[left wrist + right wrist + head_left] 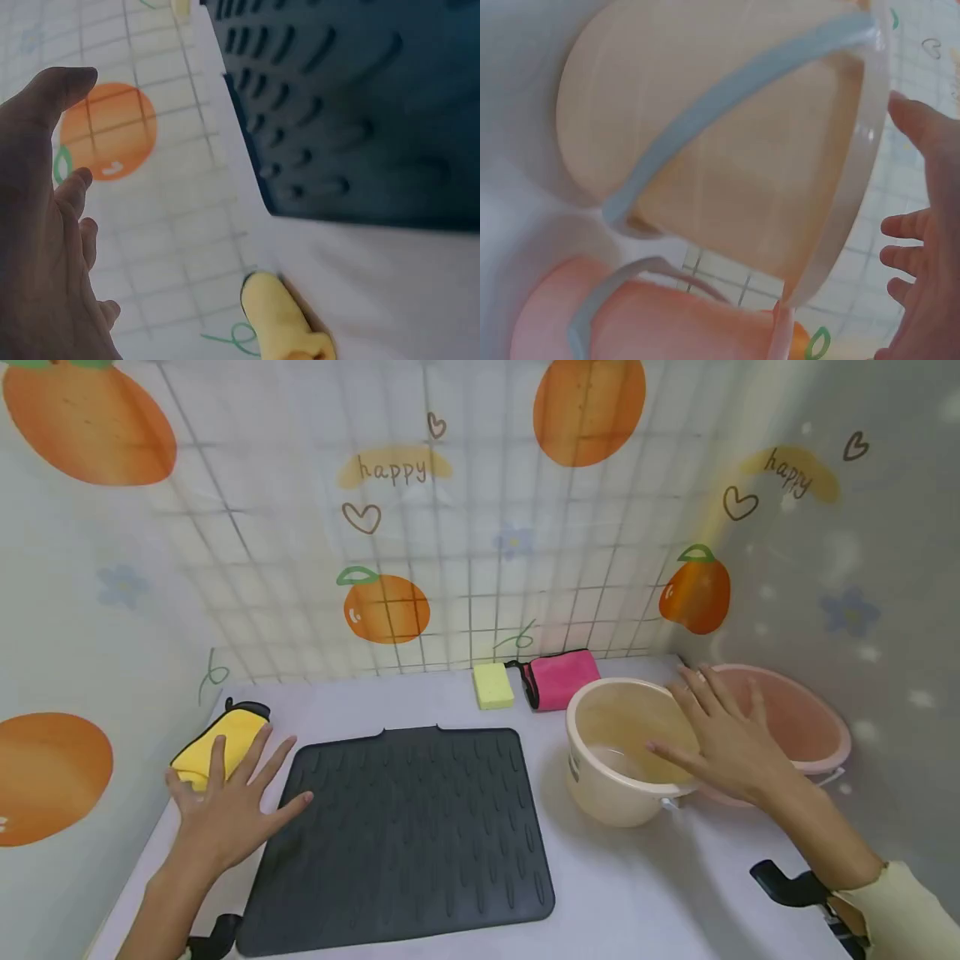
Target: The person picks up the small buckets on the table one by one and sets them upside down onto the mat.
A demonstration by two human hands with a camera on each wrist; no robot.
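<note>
My left hand (221,814) is held with fingers spread, in front of a folded yellow cloth (238,733) with black trim and beside the left edge of a dark ridged drying mat (408,835). The left wrist view shows nothing in that hand. Fingers also spread, my right hand (735,743) hovers over the rims of a cream bucket (611,797) and a pink bucket (821,739). In the right wrist view the hand is apart from the cream bucket, whose grey handle (735,94) hangs down along its side. Both buckets stand upright.
Behind the mat, a yellow sponge (492,686) lies next to a folded pink cloth (562,679) with black edging. A wire grid under a printed sheet (480,552) closes off the back. A grey panel (900,635) stands on the right, a pale one (60,635) on the left.
</note>
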